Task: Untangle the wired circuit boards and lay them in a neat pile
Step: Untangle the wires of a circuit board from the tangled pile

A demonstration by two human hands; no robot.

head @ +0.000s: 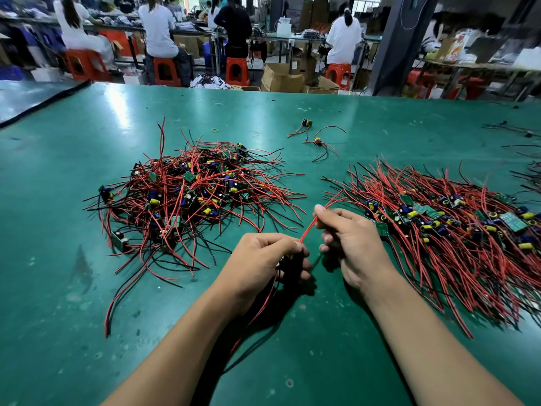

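A tangled heap of wired circuit boards [187, 194], small green boards with red and black leads, lies left of centre on the green table [366, 121]. To the right spreads a combed pile of boards [450, 227] with wires running the same way. My left hand [263, 259] is closed around one board, mostly hidden, its leads hanging below the palm. My right hand [351, 238] pinches that board's red wire [307, 231], which stretches taut between the two hands.
Two loose wired boards [317, 141] and a yellow rubber band [215, 130] lie farther back. More black wires sit at the right edge [527, 171]. Beyond the table, several people sit on orange stools at benches.
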